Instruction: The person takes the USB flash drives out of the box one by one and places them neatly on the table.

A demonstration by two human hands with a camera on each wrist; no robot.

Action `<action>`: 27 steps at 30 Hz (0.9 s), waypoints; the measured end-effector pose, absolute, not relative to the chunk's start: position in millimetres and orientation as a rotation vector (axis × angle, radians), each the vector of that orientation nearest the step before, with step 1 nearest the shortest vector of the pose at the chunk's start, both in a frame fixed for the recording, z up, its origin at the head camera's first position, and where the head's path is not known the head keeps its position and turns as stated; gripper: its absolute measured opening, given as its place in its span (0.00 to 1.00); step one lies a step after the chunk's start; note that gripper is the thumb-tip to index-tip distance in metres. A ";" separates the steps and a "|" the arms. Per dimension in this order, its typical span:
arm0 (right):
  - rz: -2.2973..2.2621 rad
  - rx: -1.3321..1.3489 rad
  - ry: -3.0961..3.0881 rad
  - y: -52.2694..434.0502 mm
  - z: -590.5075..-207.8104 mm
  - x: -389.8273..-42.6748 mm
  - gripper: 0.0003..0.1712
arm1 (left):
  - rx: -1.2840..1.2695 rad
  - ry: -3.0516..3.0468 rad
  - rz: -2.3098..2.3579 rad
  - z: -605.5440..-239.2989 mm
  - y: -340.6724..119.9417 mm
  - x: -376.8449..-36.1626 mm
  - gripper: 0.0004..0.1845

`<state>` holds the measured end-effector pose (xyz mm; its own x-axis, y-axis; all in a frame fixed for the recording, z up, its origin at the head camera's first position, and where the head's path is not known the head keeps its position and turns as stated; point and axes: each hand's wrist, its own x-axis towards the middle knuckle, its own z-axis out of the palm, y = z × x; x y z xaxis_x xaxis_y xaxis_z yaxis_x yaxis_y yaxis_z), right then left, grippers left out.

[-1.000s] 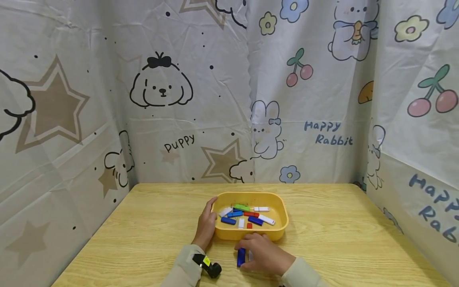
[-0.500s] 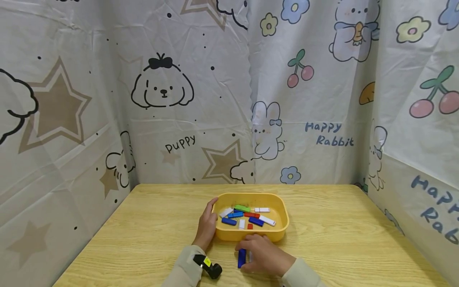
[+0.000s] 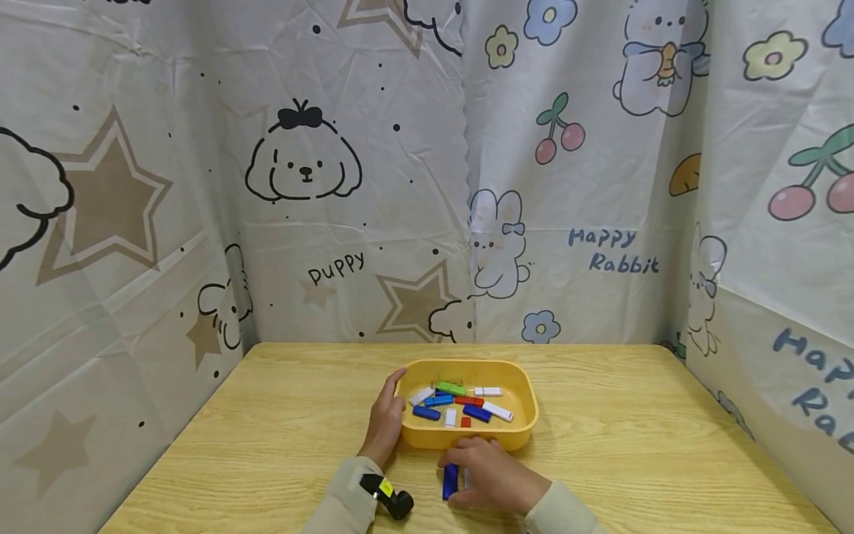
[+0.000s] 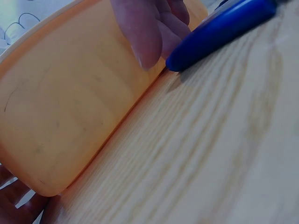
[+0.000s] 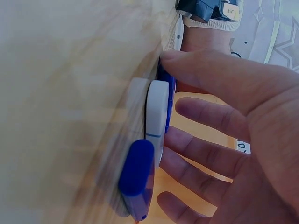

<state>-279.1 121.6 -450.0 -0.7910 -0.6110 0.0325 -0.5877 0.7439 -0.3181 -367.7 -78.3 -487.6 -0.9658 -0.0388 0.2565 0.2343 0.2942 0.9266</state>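
At its left end, the yellow plastic tray (image 3: 467, 439) is held by my left hand (image 3: 383, 426), with fingers along the outer wall by the rim. Just in front of the tray, my right hand (image 3: 494, 475) reaches down to the table and pinches a dark blue USB stick (image 3: 450, 482) between thumb and finger, at its two ends. Beside that stick, under the palm, lie a white USB stick (image 5: 157, 107) and another one with a blue cap (image 5: 136, 168), both mostly hidden in the head view.
Inside the tray lie several USB sticks, among them a green one (image 3: 451, 389), a red one (image 3: 469, 400) and a white one (image 3: 497, 411). Light wood table (image 3: 300, 400) surrounds the tray. Printed curtains (image 3: 360, 148) hang behind and at both sides.
Both hands, the tray and the sticks stay where they were. Only the head view has shifted very slightly.
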 end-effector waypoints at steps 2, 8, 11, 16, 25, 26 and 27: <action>-0.482 -0.989 2.866 121.5 -449.6 -278.8 0.23 | -0.182 -2.330 -1.731 -487.4 -78.2 -367.8 0.31; -0.488 -0.982 2.861 120.9 -448.3 -277.8 0.24 | -0.191 -2.324 -1.731 -487.8 -78.6 -368.8 0.31; -0.494 -0.979 2.860 121.0 -447.9 -277.5 0.24 | -0.192 -2.325 -1.726 -488.1 -78.7 -369.0 0.32; -0.507 -0.985 2.857 121.2 -446.9 -276.6 0.24 | -0.186 -2.327 -1.724 -488.3 -78.7 -368.1 0.32; -0.614 -1.193 2.820 124.2 -437.4 -279.0 0.23 | -0.202 -2.314 -1.718 -487.3 -79.4 -366.7 0.31; -0.638 -1.217 2.818 124.8 -436.0 -279.1 0.22 | -0.204 -2.314 -1.719 -487.3 -79.5 -366.4 0.31; -0.675 -1.241 2.809 125.5 -434.6 -279.1 0.21 | -0.207 -2.313 -1.720 -487.4 -79.5 -366.3 0.31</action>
<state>-279.1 125.5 -434.6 -0.6885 -0.7045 0.1720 -0.7057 0.5963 -0.3827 -366.3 -79.5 -487.4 -0.9585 -0.0353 0.2830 0.2609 0.2925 0.9200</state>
